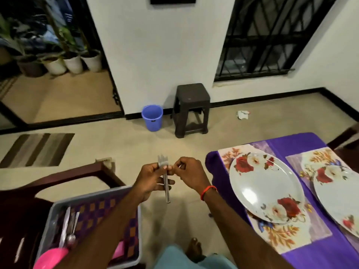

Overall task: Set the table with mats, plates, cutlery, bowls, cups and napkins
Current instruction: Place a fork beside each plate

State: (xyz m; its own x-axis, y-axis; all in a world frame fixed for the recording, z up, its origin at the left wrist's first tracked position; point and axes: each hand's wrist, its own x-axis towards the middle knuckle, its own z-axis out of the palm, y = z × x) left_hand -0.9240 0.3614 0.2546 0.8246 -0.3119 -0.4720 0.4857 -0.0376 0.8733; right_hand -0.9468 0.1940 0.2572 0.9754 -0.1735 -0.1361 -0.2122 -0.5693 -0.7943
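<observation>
My left hand (153, 179) grips a bunch of steel forks (166, 183), tines up and handles hanging down, over the floor left of the table. My right hand (189, 172) pinches at the forks near their necks, fingers curled. On the purple tablecloth (303, 257) lie floral mats (279, 235), each bearing a white plate with red roses: one plate (266, 188) near me, a second plate (338, 199) at the right edge. A grey tray (134, 193) on a chair at lower left holds spoons (71, 228), a pink bowl (50, 258) and a checked purple cloth.
A dark wooden chair (64, 177) carries the tray. Against the far wall stand a blue bucket (152, 117) and a dark plastic stool (191, 108). A striped rug (37, 149) lies at the left. Potted plants (73, 63) stand beyond the open doorway.
</observation>
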